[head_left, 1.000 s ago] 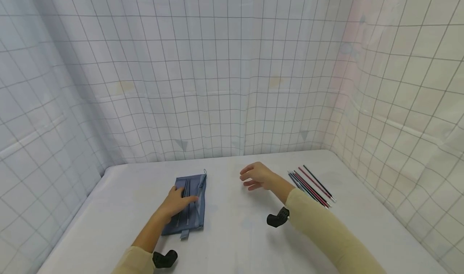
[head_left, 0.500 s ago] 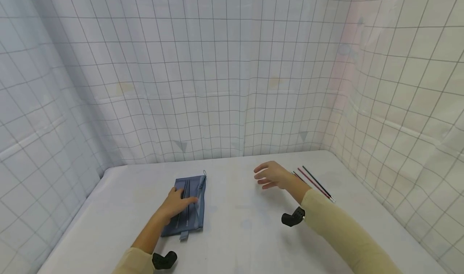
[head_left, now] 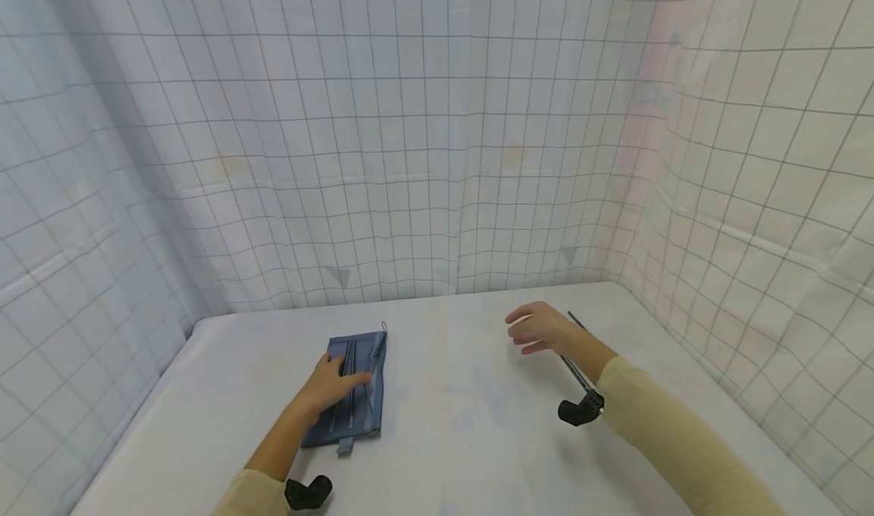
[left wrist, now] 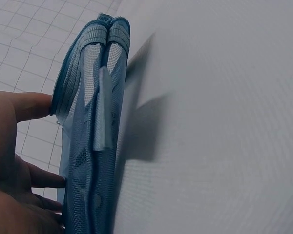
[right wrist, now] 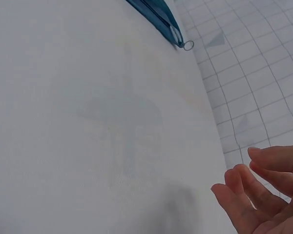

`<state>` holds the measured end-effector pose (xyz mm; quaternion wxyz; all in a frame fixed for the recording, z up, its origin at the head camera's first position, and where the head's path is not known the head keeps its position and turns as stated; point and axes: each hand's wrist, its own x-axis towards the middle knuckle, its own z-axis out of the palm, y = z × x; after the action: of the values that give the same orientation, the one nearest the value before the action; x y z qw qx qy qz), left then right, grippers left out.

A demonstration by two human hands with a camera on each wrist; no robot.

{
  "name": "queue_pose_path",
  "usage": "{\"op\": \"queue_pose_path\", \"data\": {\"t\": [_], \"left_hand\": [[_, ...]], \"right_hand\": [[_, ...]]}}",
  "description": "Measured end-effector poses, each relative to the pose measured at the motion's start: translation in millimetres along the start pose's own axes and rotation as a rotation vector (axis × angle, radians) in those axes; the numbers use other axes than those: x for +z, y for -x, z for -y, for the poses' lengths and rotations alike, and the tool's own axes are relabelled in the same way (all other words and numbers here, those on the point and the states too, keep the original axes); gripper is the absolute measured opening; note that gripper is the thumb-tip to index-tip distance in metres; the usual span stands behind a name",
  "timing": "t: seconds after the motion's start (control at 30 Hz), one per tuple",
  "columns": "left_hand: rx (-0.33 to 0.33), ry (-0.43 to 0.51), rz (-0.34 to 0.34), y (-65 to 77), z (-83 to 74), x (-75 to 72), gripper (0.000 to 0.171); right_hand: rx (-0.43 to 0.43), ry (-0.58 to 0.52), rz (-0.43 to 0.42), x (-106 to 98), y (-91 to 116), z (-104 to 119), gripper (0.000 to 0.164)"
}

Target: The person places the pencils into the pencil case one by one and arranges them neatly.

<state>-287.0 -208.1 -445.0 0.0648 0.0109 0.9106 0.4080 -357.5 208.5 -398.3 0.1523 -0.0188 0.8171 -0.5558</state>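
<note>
A blue zip pouch [head_left: 374, 410] with mesh lies on the left half of the table. My left hand [head_left: 326, 387] rests on it with thumb and fingers spread. Thin dark lines run lengthwise along the pouch beside the fingers. Seen edge-on in the left wrist view, the pouch [left wrist: 95, 146] has the fingertips [left wrist: 39, 106] at its upper face. Over the table to the right, my right hand [head_left: 542, 328] is raised, fingers loosely bent and holding nothing. Under that forearm lie thin dark pen-like sticks [head_left: 577, 373], mostly hidden by the arm.
White table [head_left: 451, 425] lies between the hands. White grid-patterned curtains [head_left: 382, 220] hang at the back and both sides. A black wrist camera [head_left: 309, 493] sits on the left wrist, another [head_left: 580, 410] on the right. The pouch's zip ring [right wrist: 188, 45] shows in the right wrist view.
My right hand has moved to the right, and its forearm now covers most of the sticks, including the red ones seen before. My left hand has stayed on the pouch.
</note>
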Motion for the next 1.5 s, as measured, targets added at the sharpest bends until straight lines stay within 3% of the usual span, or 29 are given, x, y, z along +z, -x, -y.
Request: {"op": "queue_pose_path", "data": {"t": [0.6,0.87,1.07,1.23,1.5], "left_hand": [[0.004,-0.002,-0.008,0.5,0.5,2.3,0.090],[0.007,0.009,-0.010,-1.6,2.1,3.3,0.091],[0.009,0.008,-0.012,-1.4,2.8,3.7,0.092],[0.015,-0.004,-0.016,-1.3,1.3,4.8,0.093],[0.016,-0.002,-0.013,-0.8,1.1,3.7,0.092]], "right_hand": [[0.049,0.087,-0.085,-39,14,-26,0.041],[0.073,0.194,-0.122,-54,21,-40,0.034],[0.067,0.274,-0.155,-55,19,-51,0.031],[0.008,0.407,-0.216,-48,15,-61,0.032],[-0.172,0.784,-0.257,-36,15,-65,0.031]]}}
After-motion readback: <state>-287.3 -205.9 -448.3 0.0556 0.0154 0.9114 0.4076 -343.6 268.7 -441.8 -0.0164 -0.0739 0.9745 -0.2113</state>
